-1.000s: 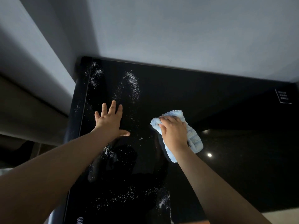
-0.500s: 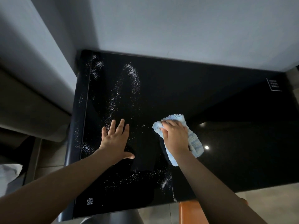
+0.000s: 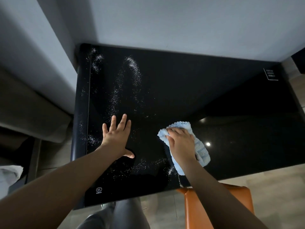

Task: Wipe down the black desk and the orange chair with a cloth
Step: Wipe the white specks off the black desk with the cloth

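Note:
The glossy black desk fills the middle of the view, pushed against a grey wall. White powder is scattered in streaks over its left half and near its front edge. My right hand presses a light blue cloth flat on the desk near the front centre. My left hand lies flat on the desk with fingers spread, left of the cloth. The orange chair stands under the desk's front edge at the lower right, partly hidden by my right arm.
A grey wall runs behind the desk. A grey sofa-like piece sits left of it. Wood-look floor shows at the right. A white label marks the desk's far right corner. My legs are below the front edge.
The view has pulled back, and the desk's front edge and the orange chair have come into sight. Both hands have slid nearer along the desk, the right one dragging the cloth.

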### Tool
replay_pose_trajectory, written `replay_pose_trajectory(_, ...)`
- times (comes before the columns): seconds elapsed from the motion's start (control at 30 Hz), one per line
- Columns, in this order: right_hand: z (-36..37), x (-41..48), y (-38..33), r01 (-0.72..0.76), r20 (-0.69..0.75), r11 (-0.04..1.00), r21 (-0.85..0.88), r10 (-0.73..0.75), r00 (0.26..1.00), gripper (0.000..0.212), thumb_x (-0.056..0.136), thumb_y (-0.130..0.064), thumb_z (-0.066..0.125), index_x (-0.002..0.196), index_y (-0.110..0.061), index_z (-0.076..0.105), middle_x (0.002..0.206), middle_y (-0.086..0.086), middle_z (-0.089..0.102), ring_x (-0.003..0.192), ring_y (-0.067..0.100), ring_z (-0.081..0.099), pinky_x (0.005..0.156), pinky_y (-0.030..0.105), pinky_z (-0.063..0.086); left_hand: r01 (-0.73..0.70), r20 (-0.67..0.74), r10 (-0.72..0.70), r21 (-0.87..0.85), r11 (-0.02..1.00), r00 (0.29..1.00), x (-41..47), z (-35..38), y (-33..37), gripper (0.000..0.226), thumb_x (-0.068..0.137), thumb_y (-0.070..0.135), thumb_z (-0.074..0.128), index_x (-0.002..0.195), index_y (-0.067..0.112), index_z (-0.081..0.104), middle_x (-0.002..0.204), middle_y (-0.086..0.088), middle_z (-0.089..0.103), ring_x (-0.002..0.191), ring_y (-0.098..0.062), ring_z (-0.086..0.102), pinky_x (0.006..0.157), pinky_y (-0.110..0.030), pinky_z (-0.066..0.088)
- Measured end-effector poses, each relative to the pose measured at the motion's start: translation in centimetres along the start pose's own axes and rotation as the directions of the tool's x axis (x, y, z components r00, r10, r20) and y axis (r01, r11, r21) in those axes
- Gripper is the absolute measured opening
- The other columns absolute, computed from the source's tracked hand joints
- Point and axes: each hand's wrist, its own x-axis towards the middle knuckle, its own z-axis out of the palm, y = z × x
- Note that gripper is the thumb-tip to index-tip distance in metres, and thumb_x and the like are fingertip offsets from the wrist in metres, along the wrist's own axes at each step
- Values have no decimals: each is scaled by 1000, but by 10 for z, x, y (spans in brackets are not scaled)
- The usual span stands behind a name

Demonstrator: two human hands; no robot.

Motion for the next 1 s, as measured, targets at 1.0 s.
replay_pose_trajectory(1.0,14,-142,4,-176,156,984,-20,177,972,36,97,-29,40,131,-34,50,132,-17,51,121,7,43,94,28,36,-15,2,15,52,999,1000,-4,-6,0,138,60,74,70,152,16,-14,157,-5,-28,145,-40,-17,115,-61,8)
